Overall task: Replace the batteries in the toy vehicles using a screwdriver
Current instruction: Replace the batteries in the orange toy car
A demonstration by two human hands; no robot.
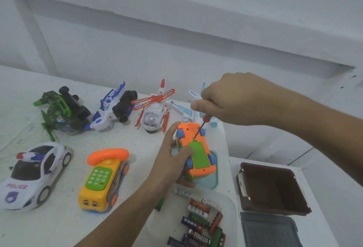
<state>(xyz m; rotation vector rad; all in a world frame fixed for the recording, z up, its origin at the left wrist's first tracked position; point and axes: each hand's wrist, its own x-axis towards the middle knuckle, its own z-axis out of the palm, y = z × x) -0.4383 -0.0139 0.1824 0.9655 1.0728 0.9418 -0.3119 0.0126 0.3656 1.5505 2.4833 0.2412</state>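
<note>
Under my right hand (pixel 233 99), gripping the screwdriver (pixel 199 129), my left hand (pixel 172 154) clasps the upturned toy (pixel 198 152).

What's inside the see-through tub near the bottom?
Loose batteries lie in the clear tub; one reads Eveready. The left forearm covers its left side, so anything there is hidden.

Screwdriver (pixel 200 130) handle hidden in right hand (pixel 235 99), airplane (pixel 183 109) (white-blue) mostly behind it — batteries (pixel 198 225) cropped at bottom edge.

You worked in dim, bluish, even light, with faint soft shadows beside the white plastic police car (pixel 35 174) on the pale tabletop (pixel 125 138) and bowed, slightly blurred edges.
</note>
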